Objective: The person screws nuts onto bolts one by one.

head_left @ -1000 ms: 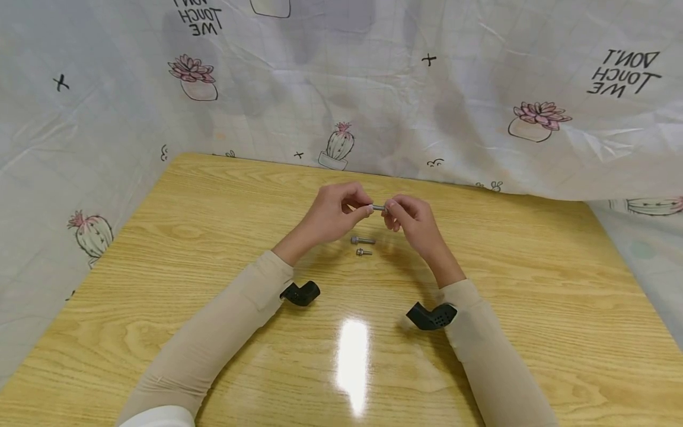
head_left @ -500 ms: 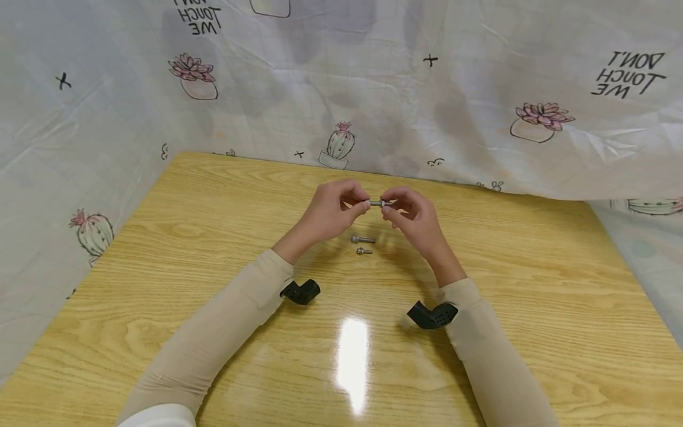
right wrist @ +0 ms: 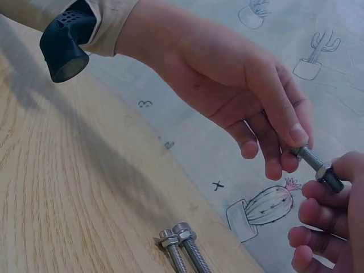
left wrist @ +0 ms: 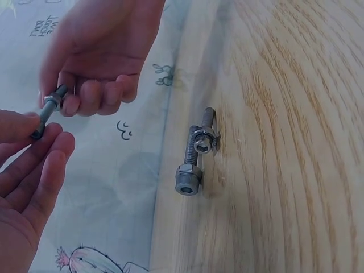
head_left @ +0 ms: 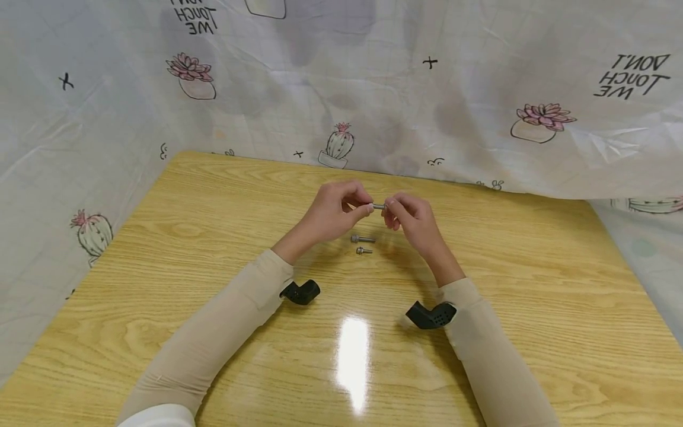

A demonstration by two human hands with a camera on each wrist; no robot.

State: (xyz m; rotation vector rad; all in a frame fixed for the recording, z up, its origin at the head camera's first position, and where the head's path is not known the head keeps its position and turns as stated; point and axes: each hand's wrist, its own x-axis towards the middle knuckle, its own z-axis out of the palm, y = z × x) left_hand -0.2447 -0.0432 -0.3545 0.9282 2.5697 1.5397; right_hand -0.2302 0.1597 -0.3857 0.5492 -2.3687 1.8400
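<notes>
In the head view my left hand (head_left: 338, 210) pinches one end of a metal bolt (head_left: 379, 206) between thumb and forefinger, holding it above the table. The bolt lies roughly level between both hands. A hex nut (right wrist: 324, 173) sits on its shank near the far end. My right hand (head_left: 415, 222) grips this nut with thumb and forefinger, its other fingers curled below. Under the hands, a longer socket-head bolt (head_left: 364, 239) and a shorter bolt (head_left: 364, 251) lie side by side on the table. The longer one carries a nut (left wrist: 189, 169) against its head.
The wooden table (head_left: 240, 207) ends at the back against a printed cloth (head_left: 395, 89), which also hangs at the sides. Black wrist camera mounts stick out from the left sleeve (head_left: 213, 338) and the right sleeve (head_left: 491, 350). A bright reflection shows on the tabletop.
Half a second ago the right thumb was lower and the nut showed between the fingertips. Now the thumb has rolled up over it. The left hand keeps its pinch; both table bolts stay put.
</notes>
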